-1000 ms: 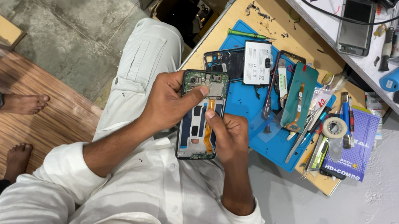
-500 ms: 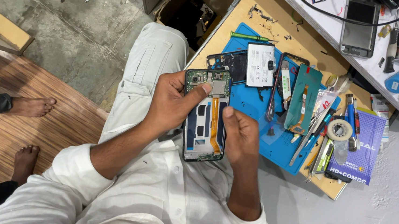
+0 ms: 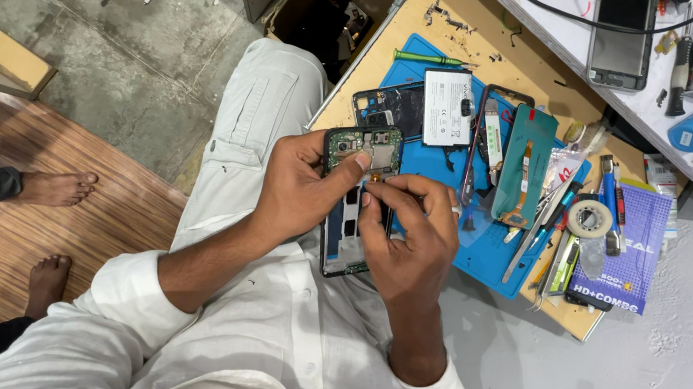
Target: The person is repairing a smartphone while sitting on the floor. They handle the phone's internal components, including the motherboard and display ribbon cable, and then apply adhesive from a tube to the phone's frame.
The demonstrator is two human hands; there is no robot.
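- The opened phone (image 3: 356, 196), back cover off and green circuit board bare at its top end, is held in the air above the person's lap, just off the near left corner of the wooden worktop (image 3: 449, 42); nothing supports it from below.
- The left hand (image 3: 300, 191) is wrapped around the phone's left side, thumb pressed on the board near the top; the grip looks firm but sits on one edge only.
- The right hand (image 3: 414, 240) is curled over the lower right part of the phone, fingertips pinched together at a small point near the board. Whether they hold a part or a connector I cannot tell; it is too small to see.
- Risk: a hard pull or press at that point could, I judge, tear a thin ribbon or bend a connector.
- Risk: thumb pressure on the bare board could flex it or smear contacts.
- Risk: anything tiny freed here would drop onto the white clothing or the floor rather than onto the blue mat (image 3: 489, 248).
- Risk: the mat is crowded. The loose battery (image 3: 447, 108), the green-backed panel (image 3: 526, 165), the tape roll (image 3: 590, 219) and the tweezers and drivers lie close together, so a blind reach could knock parts off the worktop's near edge.
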